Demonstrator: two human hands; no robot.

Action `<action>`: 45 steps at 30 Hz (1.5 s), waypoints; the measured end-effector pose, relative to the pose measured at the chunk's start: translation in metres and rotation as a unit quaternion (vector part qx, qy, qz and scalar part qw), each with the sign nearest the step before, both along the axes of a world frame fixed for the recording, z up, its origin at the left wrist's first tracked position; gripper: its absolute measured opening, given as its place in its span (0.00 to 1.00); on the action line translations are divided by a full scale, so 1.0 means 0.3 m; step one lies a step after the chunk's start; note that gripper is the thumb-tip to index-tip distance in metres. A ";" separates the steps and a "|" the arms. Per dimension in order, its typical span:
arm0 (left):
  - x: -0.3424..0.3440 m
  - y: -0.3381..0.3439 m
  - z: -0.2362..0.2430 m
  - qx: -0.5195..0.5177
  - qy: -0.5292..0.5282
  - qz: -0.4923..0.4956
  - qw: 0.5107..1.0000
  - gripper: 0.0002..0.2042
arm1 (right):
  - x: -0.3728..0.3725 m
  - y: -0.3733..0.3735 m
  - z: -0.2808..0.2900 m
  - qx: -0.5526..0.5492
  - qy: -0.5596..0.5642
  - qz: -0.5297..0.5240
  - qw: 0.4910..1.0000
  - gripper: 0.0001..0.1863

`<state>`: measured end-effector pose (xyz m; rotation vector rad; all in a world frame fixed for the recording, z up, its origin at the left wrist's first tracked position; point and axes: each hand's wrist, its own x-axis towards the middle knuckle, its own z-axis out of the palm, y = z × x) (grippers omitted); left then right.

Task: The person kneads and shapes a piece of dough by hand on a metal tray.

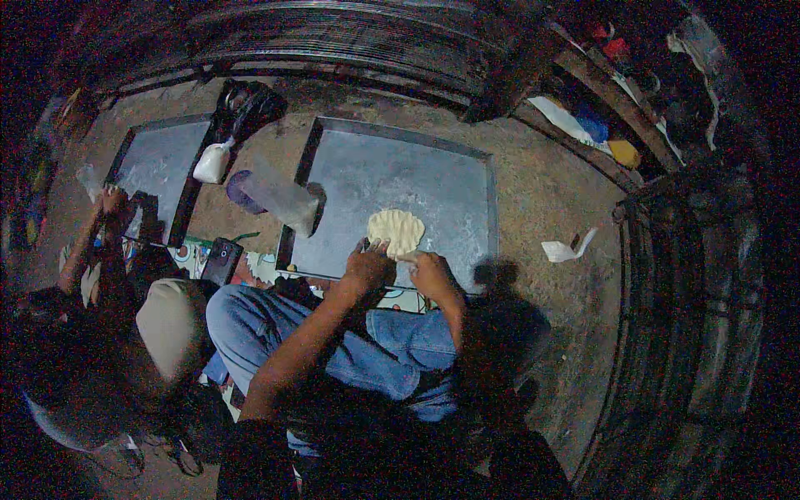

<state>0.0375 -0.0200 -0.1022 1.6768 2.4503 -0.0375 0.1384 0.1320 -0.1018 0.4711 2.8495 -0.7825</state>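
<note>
A flat, roundish piece of pale dough [397,228] with shallow ridges lies on a dark metal tray [375,158] in front of me. My left hand [370,268] has its fingers bent over the dough's near left edge. At the near right edge, my right hand [434,277] is closed, with a finger and thumb at the dough's rim. How far the fingertips reach under the dough is hidden. Resting over the tray's left rim is a clear plastic bag [287,200] of pale contents with a purple end.
At left, another person's hands [113,200] work over a second tray [162,154]. Between the trays are a white bag [212,162] and a black plastic bag [250,108]; a phone [221,262] lies nearer. A white scrap [568,248] lies right, beside a wooden rack [683,308].
</note>
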 end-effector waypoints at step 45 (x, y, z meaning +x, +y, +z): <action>-0.176 0.030 0.088 -0.055 -0.195 0.099 0.974 0.13 | -0.035 -0.099 -0.152 0.191 0.036 0.149 0.970 0.18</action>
